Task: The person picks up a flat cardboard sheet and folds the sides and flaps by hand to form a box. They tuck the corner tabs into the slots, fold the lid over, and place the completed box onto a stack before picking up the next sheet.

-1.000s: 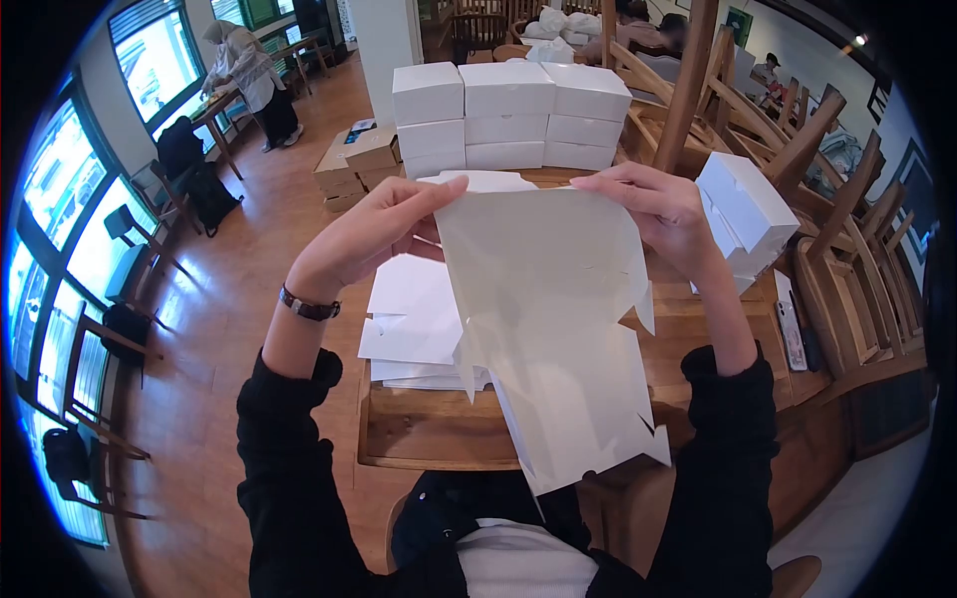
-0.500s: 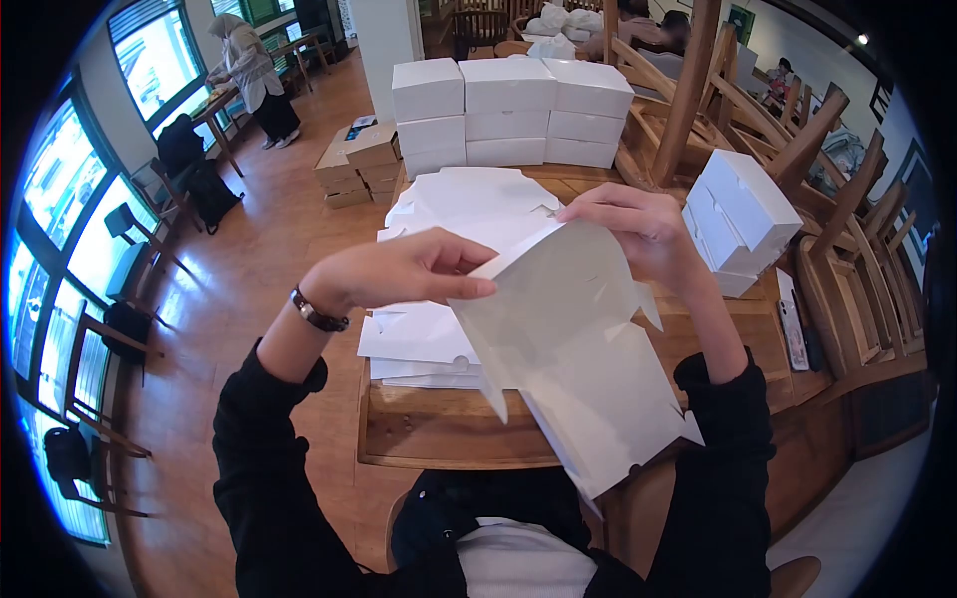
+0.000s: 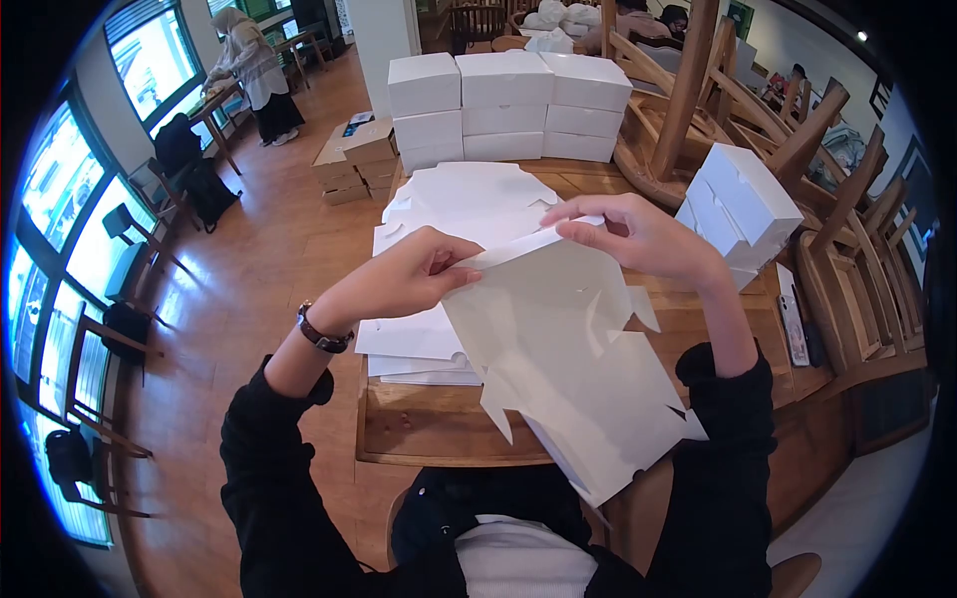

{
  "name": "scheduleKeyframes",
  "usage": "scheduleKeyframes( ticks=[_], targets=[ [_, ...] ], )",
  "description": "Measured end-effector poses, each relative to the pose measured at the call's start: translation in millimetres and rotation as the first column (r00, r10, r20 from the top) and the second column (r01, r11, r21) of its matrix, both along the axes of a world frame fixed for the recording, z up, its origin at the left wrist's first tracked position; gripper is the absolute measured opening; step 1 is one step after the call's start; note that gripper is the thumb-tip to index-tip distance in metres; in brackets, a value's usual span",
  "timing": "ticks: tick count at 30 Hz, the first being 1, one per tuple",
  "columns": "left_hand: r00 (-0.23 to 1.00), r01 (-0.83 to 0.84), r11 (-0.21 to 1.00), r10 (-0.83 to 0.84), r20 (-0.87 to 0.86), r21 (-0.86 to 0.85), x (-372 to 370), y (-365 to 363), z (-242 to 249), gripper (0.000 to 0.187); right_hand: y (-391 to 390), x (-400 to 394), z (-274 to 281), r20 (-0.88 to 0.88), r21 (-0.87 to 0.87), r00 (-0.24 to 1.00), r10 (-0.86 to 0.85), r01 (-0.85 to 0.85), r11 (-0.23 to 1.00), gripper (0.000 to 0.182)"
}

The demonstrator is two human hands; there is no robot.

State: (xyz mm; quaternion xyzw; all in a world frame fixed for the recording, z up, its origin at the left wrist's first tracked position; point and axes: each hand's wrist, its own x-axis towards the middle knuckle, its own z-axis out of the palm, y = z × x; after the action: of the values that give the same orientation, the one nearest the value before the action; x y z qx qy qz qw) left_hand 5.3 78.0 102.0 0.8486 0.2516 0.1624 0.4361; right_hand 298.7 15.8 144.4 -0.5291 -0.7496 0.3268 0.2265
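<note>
"Head view: what did each hand have?"

"Both held one large, pale card sheet with notched edges and pointed tabs [image 3: 573, 349]. The left hand [image 3: 424, 267] pinched the left end of its narrow, turned-over white strip [image 3: 528, 244] between thumb and fingers. The right hand [image 3: 633, 234] had thumb and fingertips closed on the strip nearer its other end."

"And where was the sheet?"

"Raised at a slant, its top just over the flat white cut card blanks [image 3: 469, 194] on the brown wooden table [image 3: 449, 424]. Its lower end hung past the table's near edge, over the lap."

"What could have gone wrong from there?"

"The strip sloped, left end lower. To my mind, uneven pressure from the two hands could have set the crease crooked, or put a kink beside it."

"And that loose lower end?"

"Nothing held it up. A corner tab came close to the black right sleeve [image 3: 718, 429]; I couldn't tell whether they touched. An elbow drawn in might have bent it. The slim tab pointing down on the left side [image 3: 498, 414] looked easy to crumple against the table edge, too."

"Anything else nearby?"

"Closed white card boxes [image 3: 503, 80] stood stacked beyond the blanks, well apart from the hands."
</note>
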Motion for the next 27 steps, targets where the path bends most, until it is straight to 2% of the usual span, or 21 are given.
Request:
scheduleKeyframes(
  ticks=[3, 6, 7, 9, 10, 11, 12, 13, 16, 17, 18, 20, 23, 27],
  targets=[
    [1.0, 0.029, 0.999, -0.029, -0.004, -0.014, -4.2, 1.9, 5.1, 0.027, 7.0, 10.6, -4.3, -0.037, -0.025, 0.992, 0.117, -0.118, 0.993, 0.031],
    [1.0, 0.002, 1.0, -0.002, -0.028, 0.022, -4.6, 3.1, 6.3, 0.026, 9.8, 11.6, -8.6, -0.142, 0.005, 0.979, 0.146, -0.147, 0.989, 0.034],
    [0.999, -0.015, 0.999, 0.017, -0.041, 0.048, -4.3, 3.5, 6.3, 0.026, 11.0, 12.3, -11.3, -0.136, 0.037, 0.982, 0.129, -0.125, 0.991, 0.032],
    [0.999, -0.022, 0.999, 0.02, 0.05, 0.045, -2.5, 6.9, 1.4, 0.037, 14.4, 14.1, -15.4, -0.125, 0.104, 0.987, 0.097, -0.084, 0.991, 0.029],
    [0.995, -0.025, 0.999, 0.021, 0.095, 0.043, -1.6, 7.2, 0.6, 0.042, 16.5, 17.4, -14.8, -0.184, 0.1, 0.98, 0.076, -0.058, 0.993, 0.029],
    [0.97, -0.007, 0.98, 0.055, 0.236, -0.199, -2.3, 5.8, 2.4, 0.051, 19.0, 24.0, -14.0, -0.243, 0.093, 0.969, 0.054, -0.032, 0.995, 0.029],
    [0.926, 0.046, 0.905, 0.121, 0.359, -0.424, -2.1, 1.3, 10.2, 0.061, 21.2, 31.8, -13.1, -0.301, 0.085, 0.953, 0.03, -0.005, 0.996, 0.03],
    [0.864, 0.13, 0.778, 0.214, 0.455, -0.615, -1.5, -1.3, 13.8, 0.071, 23.3, 40.5, -13.4, -0.347, 0.091, 0.938, -0.005, 0.039, 0.995, 0.031],
    [0.891, 0.173, 0.736, 0.166, 0.423, -0.654, -12.4, -2.9, -7.2, 0.106, 29.7, 69.8, -15.3, -0.481, 0.098, 0.871, -0.102, 0.169, 0.981, 0.035],
    [0.907, 0.207, 0.697, 0.126, 0.401, -0.686, -16.2, -5.4, -24.5, 0.11, 29.6, 79.8, -11.8, -0.498, 0.026, 0.856, -0.134, 0.169, 0.985, 0.038],
    [0.942, 0.211, 0.697, 0.041, 0.332, -0.685, -21.2, -12.2, -35.9, 0.11, 29.0, 84.2, -11.6, -0.511, 0.024, 0.842, -0.175, 0.217, 0.976, 0.039],
    [0.887, 0.42, 0.612, -0.121, 0.445, -0.67, -25.8, -15.1, -81.0, 0.1, 29.1, 91.3, -12.4, -0.535, 0.02, 0.806, -0.252, 0.31, 0.951, 0.04],
    [0.971, 0.231, 0.697, -0.118, 0.209, -0.679, -22.3, -31.2, -98.5, 0.087, 22.9, 86.0, -14.9, -0.487, 0.121, 0.833, -0.263, 0.363, 0.924, 0.04],
    [0.974, 0.155, 0.625, 0.032, 0.224, -0.765, -12.9, -47.1, -92.8, 0.069, 11.1, 68.6, -26.8, -0.391, 0.32, 0.897, -0.206, 0.342, 0.884, 0.039]
  ],
)
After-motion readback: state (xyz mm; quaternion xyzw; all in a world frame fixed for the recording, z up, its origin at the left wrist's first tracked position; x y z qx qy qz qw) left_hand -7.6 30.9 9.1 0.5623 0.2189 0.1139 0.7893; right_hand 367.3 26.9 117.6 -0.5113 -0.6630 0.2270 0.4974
